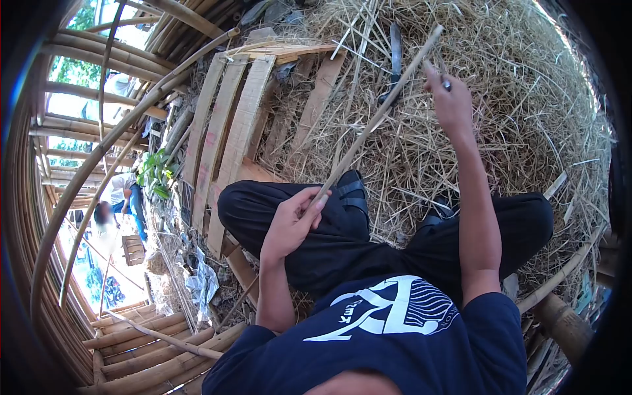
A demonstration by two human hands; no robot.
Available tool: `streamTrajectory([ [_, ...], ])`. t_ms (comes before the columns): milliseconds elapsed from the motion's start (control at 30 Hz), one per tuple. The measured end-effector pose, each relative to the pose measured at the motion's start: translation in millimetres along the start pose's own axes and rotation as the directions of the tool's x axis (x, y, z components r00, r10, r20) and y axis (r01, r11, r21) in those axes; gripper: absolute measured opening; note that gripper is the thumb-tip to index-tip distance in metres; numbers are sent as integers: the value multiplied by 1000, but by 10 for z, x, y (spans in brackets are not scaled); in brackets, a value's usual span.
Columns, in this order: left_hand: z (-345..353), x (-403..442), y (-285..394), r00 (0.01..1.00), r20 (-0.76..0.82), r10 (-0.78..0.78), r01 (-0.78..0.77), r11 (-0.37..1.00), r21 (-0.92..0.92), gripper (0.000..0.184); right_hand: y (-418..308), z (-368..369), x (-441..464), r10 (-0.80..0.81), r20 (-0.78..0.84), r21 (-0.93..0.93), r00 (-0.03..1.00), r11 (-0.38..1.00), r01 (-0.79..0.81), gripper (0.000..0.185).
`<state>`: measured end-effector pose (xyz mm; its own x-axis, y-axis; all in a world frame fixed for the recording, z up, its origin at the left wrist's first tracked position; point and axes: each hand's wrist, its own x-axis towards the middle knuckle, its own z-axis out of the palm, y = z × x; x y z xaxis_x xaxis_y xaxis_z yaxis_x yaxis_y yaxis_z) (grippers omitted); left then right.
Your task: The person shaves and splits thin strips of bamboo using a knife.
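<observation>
A long thin bamboo stick (368, 128) slants up and right from my lap over the straw. My left hand (294, 220) is closed round its lower end, above my bent leg. Near the stick's upper end is my right hand (451, 105), closed, with its index finger stretched toward the stick. A small dark, shiny piece shows at that fist; what it belongs to is hidden by the fingers. Left of the stick's upper part lies a long knife (395, 54) on the straw, its blade pointing away from me and its dark handle crossing close to the stick.
Straw (520, 125) and loose bamboo strips cover the ground ahead. A wooden slatted pallet (227, 125) stands at left. Bamboo poles (99, 158) form a frame on the far left, with a person (122, 191) beyond it. A thick bamboo pole (566, 326) lies at lower right.
</observation>
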<state>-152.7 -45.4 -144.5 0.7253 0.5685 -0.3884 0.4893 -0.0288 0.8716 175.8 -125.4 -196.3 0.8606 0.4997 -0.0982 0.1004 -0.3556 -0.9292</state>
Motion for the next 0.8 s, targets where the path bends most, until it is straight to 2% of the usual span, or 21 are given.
streamTrajectory([
  [33, 40, 42, 109, 999, -28, -32, 32, 999, -6, 26, -75, 79, -142, -43, 46, -62, 998, 997, 45, 43],
  [67, 62, 122, 74, 999, -25, -24, 24, 1000, -4, 26, -53, 180, -230, -67, 160, -101, 985, 991, 84, 43],
  [100, 85, 210, -13, 997, -75, 29, -28, 999, 14, 27, -41, 270, -331, -83, 273, -137, 958, 983, 125, 44],
  [133, 113, 287, -50, 989, -124, 83, -79, 996, 36, 28, -126, 336, -489, -48, 351, -188, 935, 975, 121, 32],
  [167, 154, 339, 36, 984, -159, 80, -68, 995, 79, 28, -46, 465, -598, -90, 385, -188, 918, 967, 173, 22],
  [200, 187, 397, 42, 984, -156, 87, -75, 994, 81, 28, 30, 599, -679, -165, 403, -236, 900, 932, 276, 21],
  [233, 218, 454, 35, 978, -169, 118, -105, 991, 87, 27, 46, 667, -750, -140, 462, -302, 876, 904, 304, 21],
  [267, 248, 510, 36, 972, -181, 153, -137, 986, 95, 27, 185, 777, -785, -194, 495, -308, 847, 872, 380, 22],
  [467, 372, 645, -57, 941, -248, 231, -177, 958, 224, 22, 305, 951, -823, -171, 518, -304, 838, 879, 367, 22],
  [567, 474, 640, -55, 909, -257, 327, -212, 895, 392, 19, 511, 1002, -760, -200, 486, -290, 851, 881, 373, 21],
  [600, 483, 625, -63, 910, -253, 328, -214, 895, 390, 19, 564, 1025, -743, -172, 498, -323, 850, 873, 366, 20],
  [667, 499, 599, -89, 950, -234, 205, -100, 913, 396, 19, 665, 1048, -691, -139, 501, -362, 854, 863, 353, 20],
  [800, 514, 539, -159, 938, -263, 224, -88, 891, 445, 20, 682, 1065, -620, -146, 512, -389, 846, 839, 380, 21],
])
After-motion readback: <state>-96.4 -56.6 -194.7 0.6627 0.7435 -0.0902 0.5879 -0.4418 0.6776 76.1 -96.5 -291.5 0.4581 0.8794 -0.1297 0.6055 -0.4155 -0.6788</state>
